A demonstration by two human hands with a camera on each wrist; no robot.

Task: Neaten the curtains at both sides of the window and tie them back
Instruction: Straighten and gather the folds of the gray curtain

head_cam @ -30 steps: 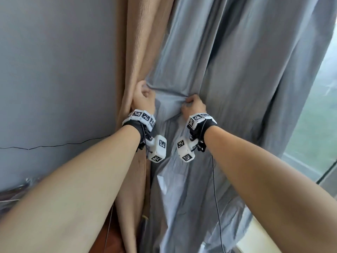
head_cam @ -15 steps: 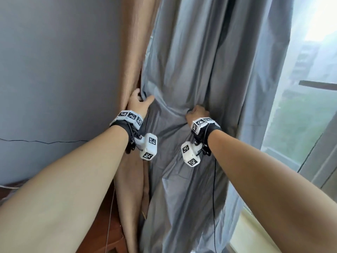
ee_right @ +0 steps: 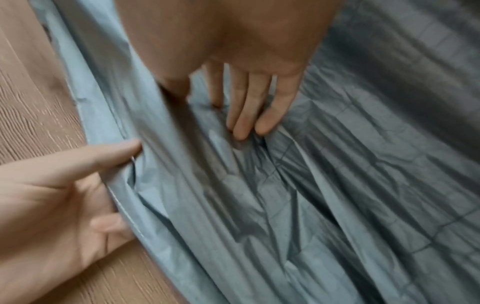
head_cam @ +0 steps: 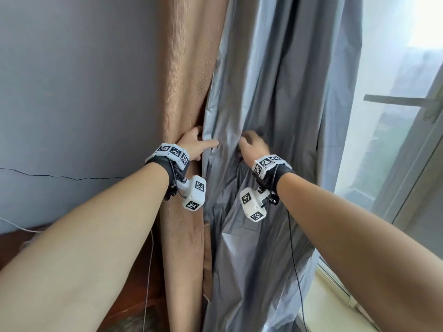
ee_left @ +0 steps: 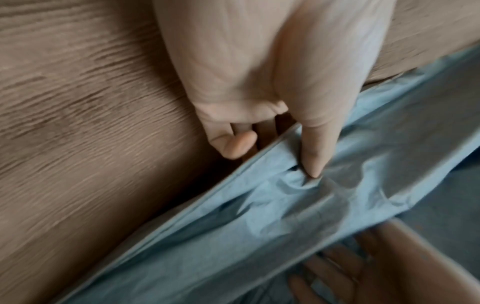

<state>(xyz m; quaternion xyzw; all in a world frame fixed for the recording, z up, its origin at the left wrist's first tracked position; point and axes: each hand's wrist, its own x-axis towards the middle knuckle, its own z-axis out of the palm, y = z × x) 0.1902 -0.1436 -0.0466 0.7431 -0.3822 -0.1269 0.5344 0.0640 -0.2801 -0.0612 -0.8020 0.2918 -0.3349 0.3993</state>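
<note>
The grey curtain [head_cam: 282, 97] hangs down the middle of the head view, with the tan curtain [head_cam: 184, 68] just beside it on its left, the two touching along the grey one's hemmed edge. Your left hand [head_cam: 191, 146] sits at that seam in the centre of the frame: the thumb lies straight across the front of the grey cloth, and your fingers [ee_left: 233, 144] curl behind the hem, so the edge is pinched between them. Your right hand [head_cam: 254, 146] is near it, a little to the right, with its fingers [ee_right: 249, 115] held straight and close together, their tips pressing into a fold of the grey curtain without closing round it. A grey wall [head_cam: 72, 92] fills the left of the frame, with a thin dark wire [head_cam: 60, 177] running across it. The window [head_cam: 402, 116] glows on the right, and its pale sill [head_cam: 330, 305] shows at the lower right.
</note>
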